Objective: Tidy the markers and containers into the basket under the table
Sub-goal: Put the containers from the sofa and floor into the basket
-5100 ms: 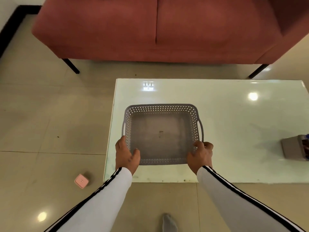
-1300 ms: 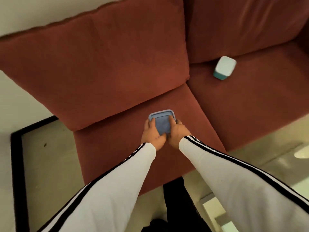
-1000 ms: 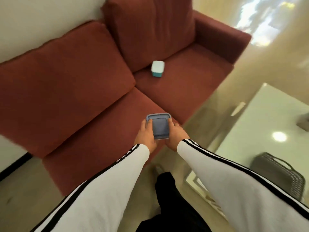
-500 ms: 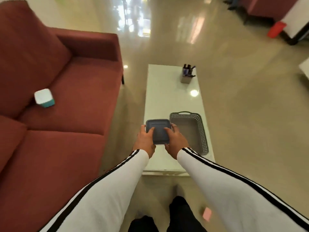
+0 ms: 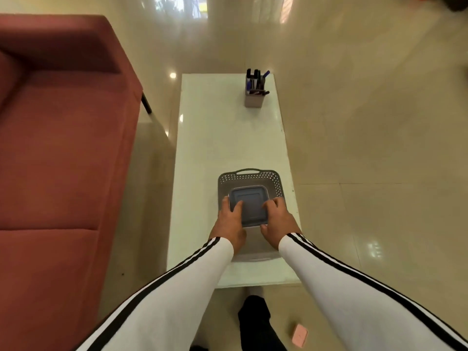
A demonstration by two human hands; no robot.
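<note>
A square blue-lidded container [image 5: 250,203] is held over the grey perforated basket [image 5: 249,177], which sits on the near end of the white glass table [image 5: 228,138]. My left hand [image 5: 230,220] grips the container's left side and my right hand [image 5: 277,219] its right side, thumbs on the lid. Whether the container rests on the basket floor is hidden by my hands. At the table's far end stands a grey holder with several markers [image 5: 255,89].
A red sofa [image 5: 63,153] runs along the left of the table, with a narrow strip of tiled floor between them. A small pink box [image 5: 299,335] lies on the floor near my feet. Open tiled floor spreads to the right.
I have turned from the sofa to face the table's length. Both hands carried the container from beside the basket to over it and lower. The small teal box on the sofa is out of view.
</note>
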